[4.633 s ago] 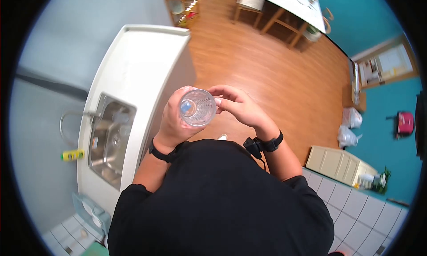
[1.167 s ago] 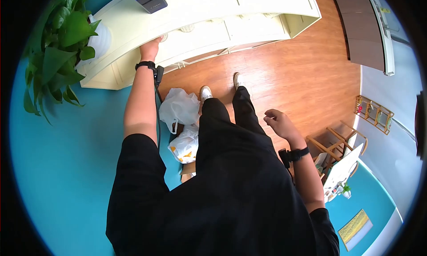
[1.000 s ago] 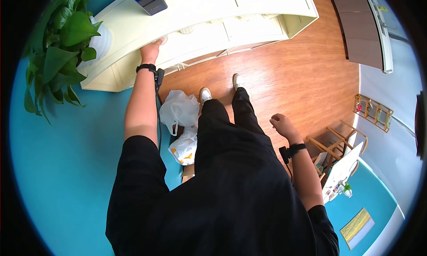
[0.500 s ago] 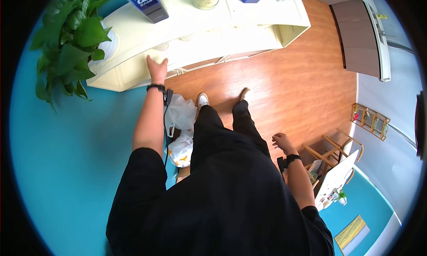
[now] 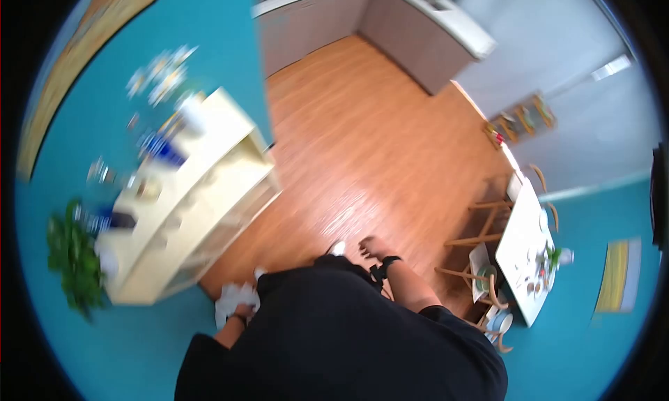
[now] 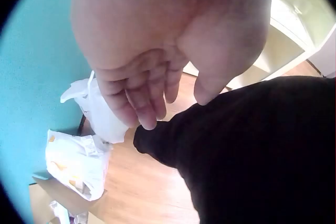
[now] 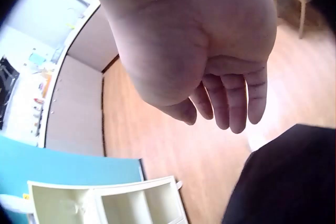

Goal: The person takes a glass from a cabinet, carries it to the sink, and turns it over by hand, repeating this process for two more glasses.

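My left hand (image 5: pixel 242 310) hangs low beside my body, overlapping a white plastic bag (image 5: pixel 228 300) in the head view. In the left wrist view, the left hand (image 6: pixel 168 35) holds nothing and its fingers hang loosely bent. Beyond the fingertips stand a white plastic bag (image 6: pixel 102 111) and another bag with orange marks (image 6: pixel 79 163). On the other side, my right hand (image 5: pixel 376 247) hangs over the wooden floor. Its relaxed fingers (image 7: pixel 236 100) point down with nothing between them, as the right wrist view shows.
A cream cabinet (image 5: pixel 209 169) with shelves stands at the left, a leafy plant (image 5: pixel 70 261) at its near end. Kitchen counters (image 5: pixel 313 31) run along the back. To the right are a white table (image 5: pixel 519 251) and wooden chairs (image 5: pixel 481 242). An open cardboard box (image 6: pixel 63 198) sits by the bags.
Earlier both hands held a clear glass near the sink. Later the left hand reached into the cabinet, touching a glass, then let go. Now it hangs lower and the body has turned away.
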Tool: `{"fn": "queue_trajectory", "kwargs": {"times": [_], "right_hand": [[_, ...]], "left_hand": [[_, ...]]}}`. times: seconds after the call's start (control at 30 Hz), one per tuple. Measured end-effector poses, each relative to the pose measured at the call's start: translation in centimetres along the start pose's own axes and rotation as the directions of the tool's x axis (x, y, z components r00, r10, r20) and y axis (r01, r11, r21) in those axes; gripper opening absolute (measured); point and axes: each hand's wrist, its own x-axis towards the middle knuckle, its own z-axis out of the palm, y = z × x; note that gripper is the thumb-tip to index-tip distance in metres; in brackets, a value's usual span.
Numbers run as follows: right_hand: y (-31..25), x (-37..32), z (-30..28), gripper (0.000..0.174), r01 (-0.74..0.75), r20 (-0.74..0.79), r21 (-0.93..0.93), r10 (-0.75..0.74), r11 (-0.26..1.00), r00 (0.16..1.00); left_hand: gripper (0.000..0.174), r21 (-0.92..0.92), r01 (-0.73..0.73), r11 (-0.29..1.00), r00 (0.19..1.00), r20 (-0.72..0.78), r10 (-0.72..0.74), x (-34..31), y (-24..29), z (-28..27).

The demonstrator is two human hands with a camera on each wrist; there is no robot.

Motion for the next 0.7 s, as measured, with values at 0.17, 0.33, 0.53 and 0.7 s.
{"fn": "queue_trajectory", "kwargs": {"times": [0.17,0.33,0.53,0.7], "right_hand": [[8.5,1.0,-11.3,0.024,-0.309,-0.060,0.019,0.310,0.951,0.949],[10.2,0.5,-20.5,0.033,-0.269,-0.116,0.225,0.300,0.936,0.947],[13.0,5.4,-24.6,0.025,-0.260,-0.113,0.666,0.439,0.700,0.891],[5.6,4.7,-28.6,0.026,-0.319,-0.110,0.601,0.471,0.733,0.875]], "left_hand": [[0.016,-0.191,0.038,0.981,0.994,-0.092,-0.056,-10.7,19.8,2.5],[0.020,0.119,-0.344,0.931,0.926,-0.120,0.358,-8.7,36.7,5.9],[0.025,0.506,-0.422,0.752,0.905,0.197,0.376,3.5,46.7,4.6],[0.032,0.912,-0.297,0.282,0.933,0.214,0.290,11.3,58.8,4.7]]}}
